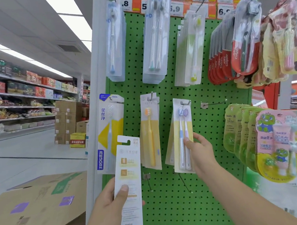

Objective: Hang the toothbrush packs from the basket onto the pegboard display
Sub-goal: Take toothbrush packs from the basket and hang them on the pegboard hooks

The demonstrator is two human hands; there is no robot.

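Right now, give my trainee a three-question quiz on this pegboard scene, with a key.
1. True or false: the right hand grips the twin-brush pack that hangs on a peg.
2. Which way does the pack in the left hand face the camera? A) printed back B) clear front showing the brush C) folded in half
3. Fill in: the bare hook in the middle row sits to the ____ of the twin-brush pack.

Key:
1. True
2. A: the white pack shows text and a QR code.
3. Right
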